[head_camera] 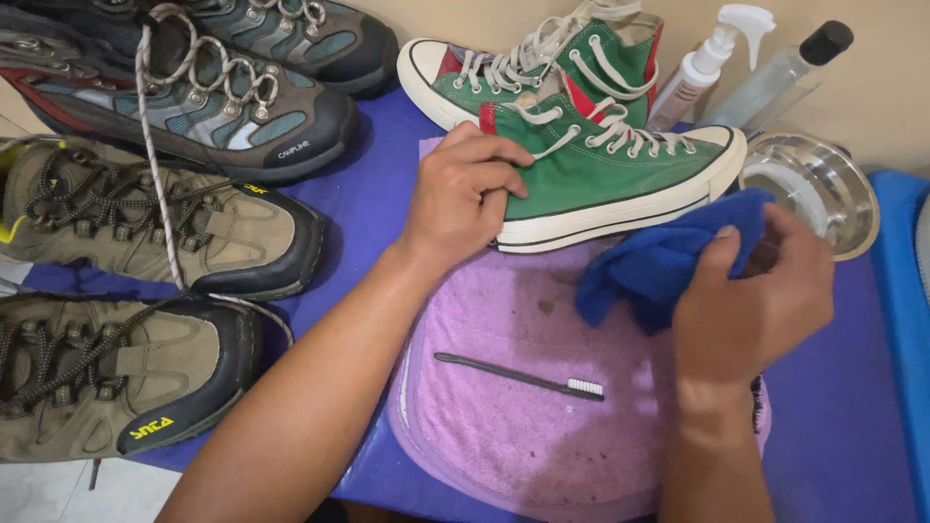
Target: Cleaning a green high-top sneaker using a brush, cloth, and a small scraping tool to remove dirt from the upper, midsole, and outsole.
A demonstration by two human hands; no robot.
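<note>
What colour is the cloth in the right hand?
Blue cloth, bunched in the right hand; head view.

1 head-worn camera looks steeply down, close over the purple mat [368, 208], facing the wall behind.

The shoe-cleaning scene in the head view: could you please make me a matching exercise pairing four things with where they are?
Things:
1. green sneaker
2. blue cloth
3. toothbrush
4. steel bowl

Places:
A. lying on the pink towel
B. held in the right hand
C. at the right, behind the cloth
D. steadied by the left hand

Pairs: 1-D, 2-B, 3-A, 4-C
</note>
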